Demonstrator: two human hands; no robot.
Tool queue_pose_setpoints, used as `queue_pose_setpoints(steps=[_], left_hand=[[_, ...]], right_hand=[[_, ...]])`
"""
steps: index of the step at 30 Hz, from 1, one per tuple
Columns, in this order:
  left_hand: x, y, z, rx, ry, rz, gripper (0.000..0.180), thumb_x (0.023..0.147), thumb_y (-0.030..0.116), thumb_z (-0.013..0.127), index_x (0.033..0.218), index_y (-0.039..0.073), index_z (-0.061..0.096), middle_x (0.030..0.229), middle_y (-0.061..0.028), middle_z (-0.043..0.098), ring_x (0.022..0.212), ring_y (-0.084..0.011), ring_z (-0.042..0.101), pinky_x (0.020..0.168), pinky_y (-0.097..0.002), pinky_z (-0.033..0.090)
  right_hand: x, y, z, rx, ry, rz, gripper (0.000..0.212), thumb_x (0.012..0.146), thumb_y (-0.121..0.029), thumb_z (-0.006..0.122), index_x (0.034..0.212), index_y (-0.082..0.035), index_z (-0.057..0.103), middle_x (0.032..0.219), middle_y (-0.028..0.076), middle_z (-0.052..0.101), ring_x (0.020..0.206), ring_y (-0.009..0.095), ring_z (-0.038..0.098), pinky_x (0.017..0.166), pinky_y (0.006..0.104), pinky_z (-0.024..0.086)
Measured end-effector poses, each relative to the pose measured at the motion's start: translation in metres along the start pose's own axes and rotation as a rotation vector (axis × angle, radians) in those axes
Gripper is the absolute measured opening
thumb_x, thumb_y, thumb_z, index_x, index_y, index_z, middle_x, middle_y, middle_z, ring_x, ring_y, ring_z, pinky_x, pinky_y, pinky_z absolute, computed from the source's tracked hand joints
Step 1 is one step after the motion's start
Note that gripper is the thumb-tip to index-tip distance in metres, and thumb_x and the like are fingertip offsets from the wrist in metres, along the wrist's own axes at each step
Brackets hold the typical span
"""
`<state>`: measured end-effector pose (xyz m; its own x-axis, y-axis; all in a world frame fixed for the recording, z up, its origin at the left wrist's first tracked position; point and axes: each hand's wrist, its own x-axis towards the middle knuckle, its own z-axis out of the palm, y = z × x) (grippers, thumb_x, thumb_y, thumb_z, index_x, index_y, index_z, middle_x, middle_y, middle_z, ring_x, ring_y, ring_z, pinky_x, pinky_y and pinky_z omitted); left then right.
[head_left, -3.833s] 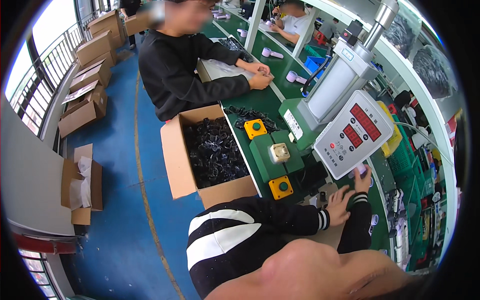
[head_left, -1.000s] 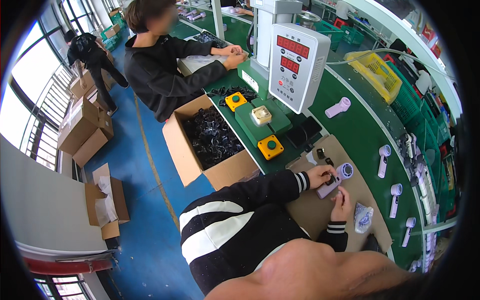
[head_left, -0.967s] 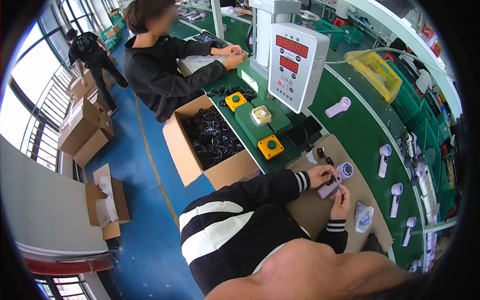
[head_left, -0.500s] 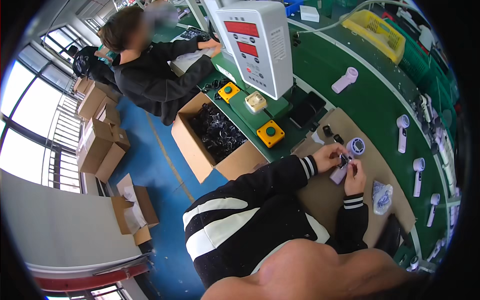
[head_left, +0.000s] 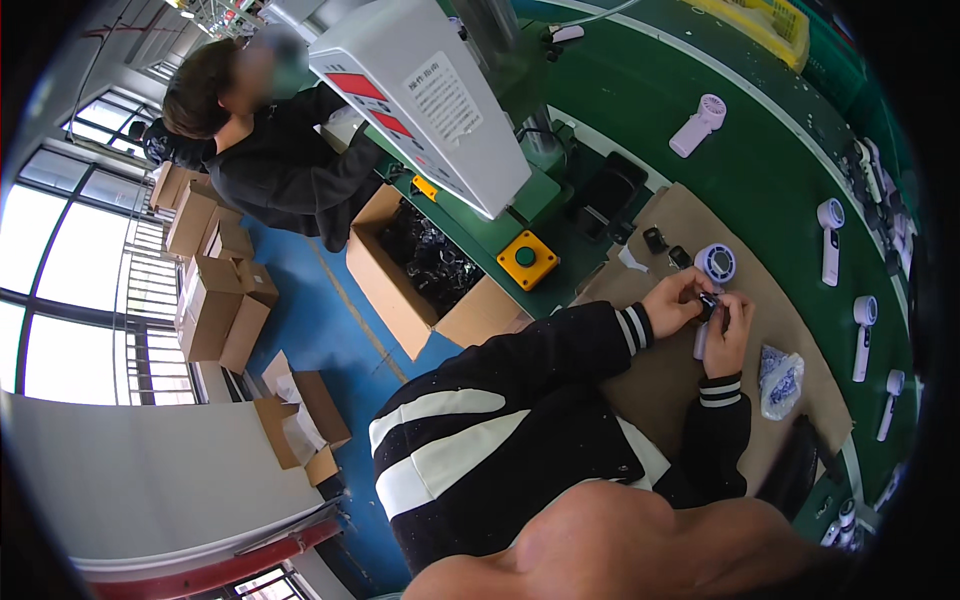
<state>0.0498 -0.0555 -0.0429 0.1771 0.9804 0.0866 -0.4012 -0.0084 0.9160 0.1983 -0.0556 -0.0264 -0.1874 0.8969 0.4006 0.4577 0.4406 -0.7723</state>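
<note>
A small dark part [head_left: 708, 304] is pinched between the fingertips of my left hand [head_left: 672, 305] and my right hand [head_left: 729, 338]. Both hands are closed and nearly meet at it; its exact kind is too small to make out. Just beyond my fingers lies the round head of a lilac handheld fan [head_left: 716, 263]. A pale lilac handle shows beneath my hands, though they cover where it might join the head. Two small black pieces [head_left: 655, 239] rest on the brown cardboard sheet [head_left: 650, 390] past my left hand.
Right of my hands sits a clear bag of small bluish parts [head_left: 781, 383]. Several lilac fans [head_left: 831, 243] lie along the green belt [head_left: 765, 215]. At left stand a grey display box [head_left: 420, 100], a yellow-framed button [head_left: 527, 260] and a carton of black parts [head_left: 430, 255]. A co-worker [head_left: 290, 165] is beyond.
My view has shifted, so the bench and display box appear displaced. My fingertips have come closer together around the dark part, and my hands cover more of the handle.
</note>
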Motion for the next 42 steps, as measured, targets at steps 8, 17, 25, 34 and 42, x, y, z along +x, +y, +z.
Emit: queue_pose_setpoints(steps=[8,17,25,34,42], left_hand=[[0.001,0.002,0.002,0.041,0.028,0.012,0.032,0.078,-0.010,0.046,0.105,0.005,0.054,0.091,-0.0041,0.057,0.076,-0.0113,0.051,0.070,-0.0222,0.044],[0.021,-0.013,0.012,0.267,0.085,0.053,0.033,0.074,-0.010,0.046,0.102,0.005,0.057,0.093,-0.0048,0.058,0.079,-0.0131,0.052,0.076,-0.0237,0.044],[0.043,-0.012,-0.008,0.266,0.032,0.060,0.032,0.076,-0.010,0.050,0.103,0.005,0.060,0.095,-0.0062,0.062,0.081,-0.0130,0.055,0.077,-0.0237,0.047],[0.046,0.013,0.000,0.342,0.101,0.170,0.029,0.077,-0.010,0.054,0.102,0.003,0.060,0.093,-0.0065,0.062,0.078,-0.0137,0.057,0.073,-0.0240,0.047],[0.037,0.023,0.020,0.338,0.054,0.132,0.022,0.079,-0.005,0.059,0.100,0.004,0.061,0.088,-0.0063,0.061,0.072,-0.0123,0.055,0.068,-0.0235,0.047]], right_hand=[[0.012,0.000,-0.015,-0.005,-0.181,0.130,0.024,0.079,0.004,0.051,0.102,-0.004,0.051,0.103,0.010,0.049,0.089,0.024,0.049,0.082,0.0318,0.041],[0.007,0.017,-0.015,-0.133,-0.090,0.265,0.029,0.081,-0.006,0.056,0.108,-0.004,0.047,0.099,0.012,0.052,0.087,0.026,0.052,0.079,0.0345,0.043],[0.002,0.024,0.019,-0.358,0.149,0.195,0.030,0.082,-0.013,0.055,0.110,-0.008,0.047,0.102,0.013,0.053,0.089,0.032,0.054,0.075,0.0410,0.046],[0.016,0.014,-0.016,0.020,0.247,0.208,0.024,0.081,-0.011,0.059,0.103,-0.008,0.053,0.092,0.008,0.056,0.074,0.023,0.054,0.063,0.0329,0.046],[0.024,-0.004,-0.039,0.184,-0.064,0.370,0.009,0.083,-0.013,0.061,0.084,-0.005,0.056,0.068,0.004,0.057,0.056,0.018,0.048,0.055,0.0304,0.042]])
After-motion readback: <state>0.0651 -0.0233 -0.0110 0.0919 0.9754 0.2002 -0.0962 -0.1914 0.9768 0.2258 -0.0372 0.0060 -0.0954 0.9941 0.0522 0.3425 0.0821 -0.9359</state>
